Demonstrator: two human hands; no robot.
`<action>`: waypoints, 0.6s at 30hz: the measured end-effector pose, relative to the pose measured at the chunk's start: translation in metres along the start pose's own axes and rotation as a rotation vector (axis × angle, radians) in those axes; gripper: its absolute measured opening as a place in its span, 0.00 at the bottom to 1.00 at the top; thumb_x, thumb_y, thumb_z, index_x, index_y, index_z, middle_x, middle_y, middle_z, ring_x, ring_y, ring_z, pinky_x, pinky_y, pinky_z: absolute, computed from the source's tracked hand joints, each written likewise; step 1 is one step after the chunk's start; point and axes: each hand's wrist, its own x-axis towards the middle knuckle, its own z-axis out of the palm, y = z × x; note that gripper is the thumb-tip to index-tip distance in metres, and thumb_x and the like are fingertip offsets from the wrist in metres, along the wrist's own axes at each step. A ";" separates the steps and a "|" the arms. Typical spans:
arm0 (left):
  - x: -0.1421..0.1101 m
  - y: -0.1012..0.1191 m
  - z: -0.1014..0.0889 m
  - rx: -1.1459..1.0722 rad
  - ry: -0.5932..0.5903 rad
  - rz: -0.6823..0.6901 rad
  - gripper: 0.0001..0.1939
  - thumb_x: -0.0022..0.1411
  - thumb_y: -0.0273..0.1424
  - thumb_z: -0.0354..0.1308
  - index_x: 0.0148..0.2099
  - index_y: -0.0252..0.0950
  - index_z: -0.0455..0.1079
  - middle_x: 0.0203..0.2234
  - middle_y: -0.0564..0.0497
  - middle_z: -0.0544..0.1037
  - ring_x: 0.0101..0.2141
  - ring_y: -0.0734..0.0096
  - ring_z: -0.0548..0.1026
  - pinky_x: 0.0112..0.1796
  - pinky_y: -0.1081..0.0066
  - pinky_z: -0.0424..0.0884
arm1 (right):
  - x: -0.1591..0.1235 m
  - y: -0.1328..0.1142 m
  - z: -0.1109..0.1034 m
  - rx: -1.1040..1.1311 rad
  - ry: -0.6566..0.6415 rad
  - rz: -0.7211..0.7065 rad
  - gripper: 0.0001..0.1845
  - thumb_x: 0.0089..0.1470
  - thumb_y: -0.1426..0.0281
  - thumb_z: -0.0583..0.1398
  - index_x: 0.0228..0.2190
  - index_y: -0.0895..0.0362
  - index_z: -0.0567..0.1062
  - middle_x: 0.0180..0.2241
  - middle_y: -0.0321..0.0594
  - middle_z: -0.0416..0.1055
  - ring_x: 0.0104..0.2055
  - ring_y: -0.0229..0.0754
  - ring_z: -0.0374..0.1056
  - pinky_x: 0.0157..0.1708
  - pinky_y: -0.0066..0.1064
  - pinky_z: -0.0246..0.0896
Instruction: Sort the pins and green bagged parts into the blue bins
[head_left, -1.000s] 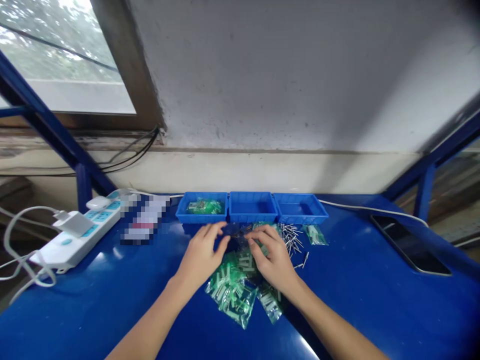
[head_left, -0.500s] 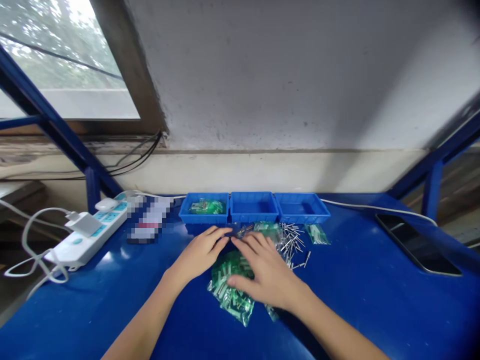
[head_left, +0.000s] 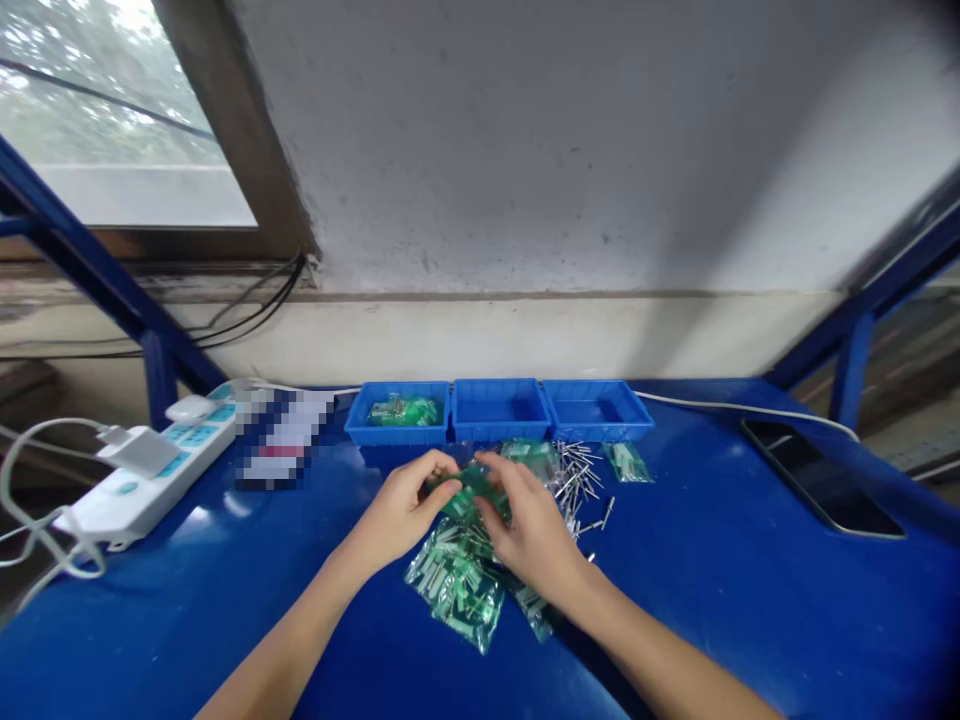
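Between my hands is a green-tinted plastic bag (head_left: 474, 482), raised a little over the pile. My left hand (head_left: 409, 505) pinches its left side with thumb and fingers. On the other side my right hand (head_left: 529, 520) grips it, the fingers curled over its far edge. Below them lie several similar clear bags (head_left: 457, 585) holding small green and pale pieces, partly under my right hand. Loose metal pins (head_left: 577, 475) are heaped just beyond my right hand. Another green bag (head_left: 532, 457) lies flat behind it, and a small bag (head_left: 628, 462) sits to the right of the pins.
Three blue bins stand in a row at the back: the left bin (head_left: 397, 435) holds green bags, the middle bin (head_left: 499, 430) and right bin (head_left: 596, 432) show bare floors. A power strip (head_left: 142, 500) with cables lies left, a phone (head_left: 821, 480) right.
Both hands have closed on a green bag and lifted it slightly from the pile; before, they were spread over the bags. The camera view has shifted slightly.
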 end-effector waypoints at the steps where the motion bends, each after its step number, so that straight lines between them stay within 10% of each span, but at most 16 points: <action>1: 0.000 0.002 0.000 -0.026 0.026 0.033 0.07 0.62 0.34 0.51 0.37 0.37 0.67 0.30 0.53 0.71 0.31 0.71 0.71 0.31 0.74 0.65 | 0.001 0.002 0.000 0.044 0.036 0.017 0.19 0.53 0.77 0.54 0.48 0.57 0.64 0.36 0.43 0.69 0.36 0.43 0.65 0.35 0.35 0.63; 5: -0.002 0.006 0.004 -0.180 0.094 0.066 0.10 0.63 0.37 0.51 0.36 0.37 0.69 0.36 0.50 0.69 0.37 0.70 0.69 0.37 0.73 0.64 | 0.003 0.005 -0.005 0.126 0.145 -0.002 0.08 0.50 0.79 0.54 0.31 0.56 0.69 0.29 0.37 0.65 0.29 0.37 0.63 0.28 0.28 0.60; 12: -0.003 0.005 0.013 -0.774 0.043 -0.370 0.18 0.60 0.46 0.51 0.35 0.35 0.65 0.25 0.53 0.66 0.25 0.76 0.65 0.23 0.76 0.59 | -0.001 0.001 -0.010 -0.019 0.277 -0.225 0.12 0.50 0.82 0.53 0.33 0.56 0.71 0.34 0.42 0.64 0.36 0.41 0.63 0.33 0.33 0.60; 18: -0.008 0.006 0.011 -0.133 0.269 0.077 0.04 0.61 0.31 0.54 0.35 0.36 0.65 0.27 0.53 0.66 0.27 0.75 0.66 0.30 0.74 0.63 | 0.003 -0.004 -0.010 0.098 0.083 -0.059 0.11 0.52 0.77 0.54 0.38 0.57 0.71 0.40 0.45 0.64 0.45 0.44 0.61 0.43 0.38 0.60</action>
